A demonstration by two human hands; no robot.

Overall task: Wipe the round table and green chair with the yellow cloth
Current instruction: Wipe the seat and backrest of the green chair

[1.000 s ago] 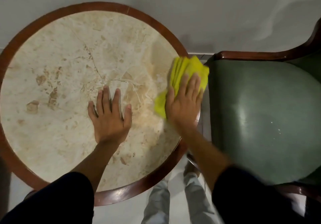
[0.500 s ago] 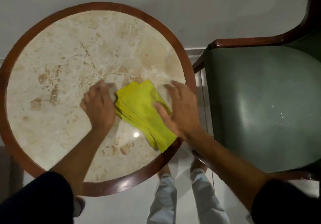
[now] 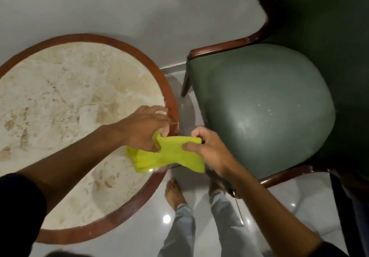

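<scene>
Yellow cloth [image 3: 169,157] hangs bunched between my two hands, lifted off the marble and held over the right edge of the round surface [image 3: 65,117], partly above the gap between it and the green chair [image 3: 259,105]. My left hand [image 3: 143,131] is clenched on the cloth's left end, fingers curled down into the folds. My right hand [image 3: 207,149] pinches the cloth's right part, thumb on top and the other fingers tucked behind (I cannot see them past the fabric). The cloth's lower edge droops in layered folds, one corner hanging down below my right hand.

The surface is pale, veined stone set in a reddish-brown wooden rim [image 3: 169,93], and it sits to my left. The chair stands just to the right of it, apart from the rim, with a rounded, padded green seat and dark wooden arms [image 3: 219,47]. A few pale specks show on the seat's cushion.

Below the cloth, my bare feet [image 3: 175,193] and light trouser legs [image 3: 179,232] stand on a glossy white tile floor [image 3: 299,203]. Both my sleeves are dark.
</scene>
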